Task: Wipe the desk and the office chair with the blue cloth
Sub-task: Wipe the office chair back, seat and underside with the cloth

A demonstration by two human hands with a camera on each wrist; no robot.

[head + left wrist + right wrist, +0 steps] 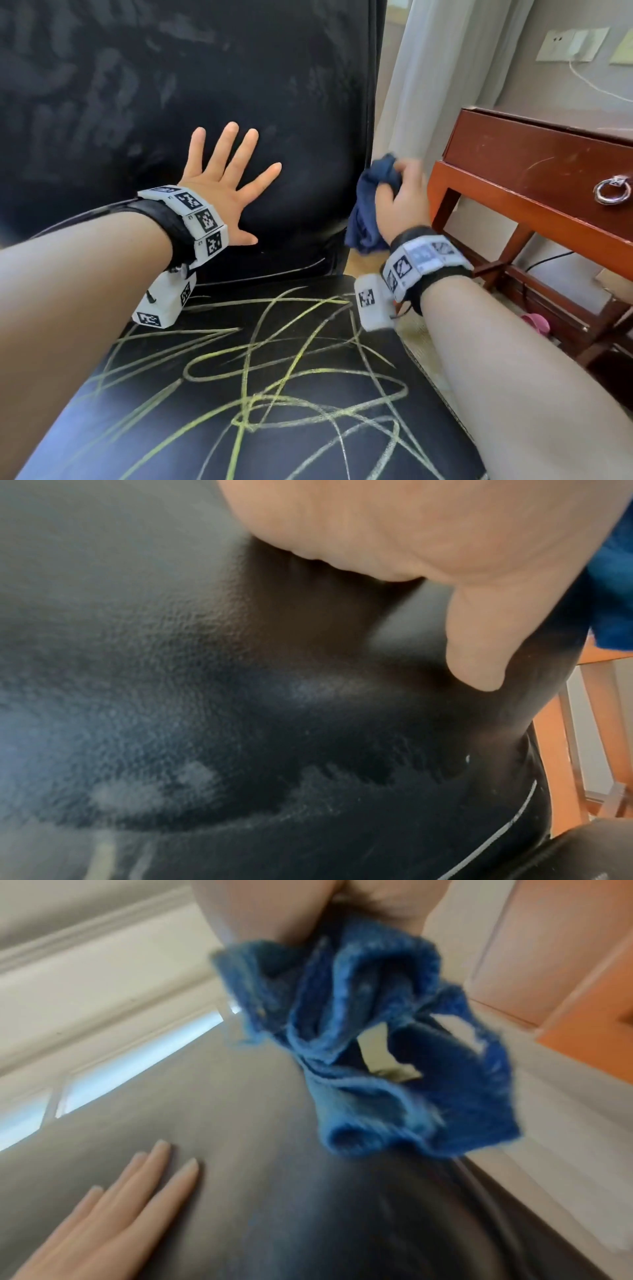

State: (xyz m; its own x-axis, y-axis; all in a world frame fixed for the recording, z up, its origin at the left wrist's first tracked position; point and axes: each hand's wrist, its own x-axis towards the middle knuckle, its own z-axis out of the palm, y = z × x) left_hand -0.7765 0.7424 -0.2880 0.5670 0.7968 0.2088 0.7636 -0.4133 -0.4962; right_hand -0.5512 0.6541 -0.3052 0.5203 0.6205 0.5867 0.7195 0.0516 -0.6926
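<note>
The black office chair fills the head view: its backrest (171,85) shows pale smears, and its seat (274,394) is covered in yellow scribbles. My left hand (222,178) lies flat on the lower backrest with fingers spread. From the left wrist view I see the palm and thumb (479,647) pressed on the black leather (205,696). My right hand (404,202) grips the bunched blue cloth (373,202) at the backrest's right edge. In the right wrist view the cloth (394,1056) hangs crumpled from the hand, above the backrest (308,1204). The wooden desk (534,171) stands to the right.
A drawer with a ring pull (611,190) faces me on the desk. A pale curtain (428,85) hangs behind the chair. A wall socket with a white cable (568,44) is at the top right. Something pink (536,323) lies on the floor under the desk.
</note>
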